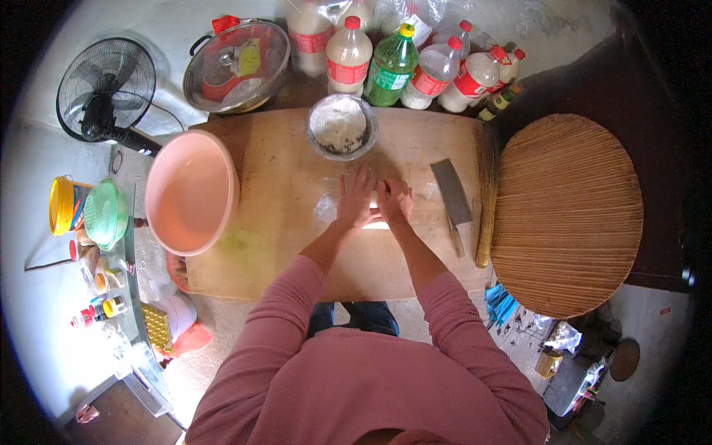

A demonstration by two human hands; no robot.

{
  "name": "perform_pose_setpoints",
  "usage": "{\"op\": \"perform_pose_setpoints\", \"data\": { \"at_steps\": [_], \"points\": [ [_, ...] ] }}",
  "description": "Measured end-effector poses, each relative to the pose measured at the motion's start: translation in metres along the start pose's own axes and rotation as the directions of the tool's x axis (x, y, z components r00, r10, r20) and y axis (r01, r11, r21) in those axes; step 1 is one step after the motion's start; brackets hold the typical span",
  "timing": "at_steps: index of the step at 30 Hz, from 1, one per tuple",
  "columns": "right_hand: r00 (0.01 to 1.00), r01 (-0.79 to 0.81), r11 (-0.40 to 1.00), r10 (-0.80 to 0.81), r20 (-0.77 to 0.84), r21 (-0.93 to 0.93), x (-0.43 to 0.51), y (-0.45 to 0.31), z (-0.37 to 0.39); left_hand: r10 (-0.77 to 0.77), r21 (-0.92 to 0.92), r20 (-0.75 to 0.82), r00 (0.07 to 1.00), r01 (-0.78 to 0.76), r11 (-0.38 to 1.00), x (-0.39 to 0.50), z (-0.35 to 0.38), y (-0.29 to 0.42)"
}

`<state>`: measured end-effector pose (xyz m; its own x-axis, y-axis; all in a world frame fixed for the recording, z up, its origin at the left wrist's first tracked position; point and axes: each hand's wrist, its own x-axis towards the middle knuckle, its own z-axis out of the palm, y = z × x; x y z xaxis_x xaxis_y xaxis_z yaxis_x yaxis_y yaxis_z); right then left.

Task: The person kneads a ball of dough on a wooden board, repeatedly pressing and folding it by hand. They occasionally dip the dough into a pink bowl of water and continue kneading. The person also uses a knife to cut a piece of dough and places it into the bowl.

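Observation:
Both my hands are low over the middle of a wooden board [278, 233], with a white piece of dough [376, 225] partly hidden between and under them. My left hand [356, 197] lies with its fingers stretched forward at the dough's left side. My right hand [396, 199] has bent fingers at the dough's right side; whether they grip it cannot be told. Just beyond my fingers stands a metal bowl [312, 142] of white flour. A cleaver [451, 192] lies to the right, its handle towards me. White flour marks show left of my left hand.
A pink basin [190, 192] overlaps the board's left edge. At the right edge lie a straw brush [485, 222] and a large round woven lid [567, 217]. Plastic bottles [347, 58] and a lidded pan [236, 67] line the back. A fan [105, 92] stands back left.

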<state>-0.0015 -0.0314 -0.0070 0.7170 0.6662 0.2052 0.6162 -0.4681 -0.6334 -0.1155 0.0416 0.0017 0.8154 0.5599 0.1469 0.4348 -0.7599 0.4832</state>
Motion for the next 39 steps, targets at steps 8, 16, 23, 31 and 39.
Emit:
{"op": "perform_pose_setpoints", "data": {
  "at_steps": [8, 16, 23, 31, 39],
  "points": [
    [0.972, 0.234, 0.972, -0.234, 0.028, -0.004, -0.131, -0.004, -0.042, 0.209, 0.004, 0.226, 0.951, -0.215, 0.977, -0.119, 0.004, 0.002],
    [0.966, -0.063, 0.975, 0.005, 0.259, 0.215, -0.049, 0.029, -0.02, 0.079, -0.129, -0.031, 0.996, -0.083, 0.988, -0.034, -0.028, 0.0],
    [0.848, -0.309, 0.91, 0.132, 0.513, 0.275, -0.046, -0.003, -0.037, -0.6, -0.764, 0.388, 0.7, 0.608, 0.215, -0.088, 0.021, -0.017],
    [0.966, -0.133, 0.982, 0.097, 0.241, 0.137, -0.078, 0.015, -0.029, -0.437, -0.664, 0.476, 0.763, 0.638, 0.39, -0.11, 0.003, -0.008],
    [0.935, 0.191, 0.963, -0.121, 0.333, -0.188, -0.03, -0.043, 0.022, -0.553, -0.552, 0.475, 0.685, 0.721, 0.419, -0.086, -0.001, -0.008]
  ]
}}
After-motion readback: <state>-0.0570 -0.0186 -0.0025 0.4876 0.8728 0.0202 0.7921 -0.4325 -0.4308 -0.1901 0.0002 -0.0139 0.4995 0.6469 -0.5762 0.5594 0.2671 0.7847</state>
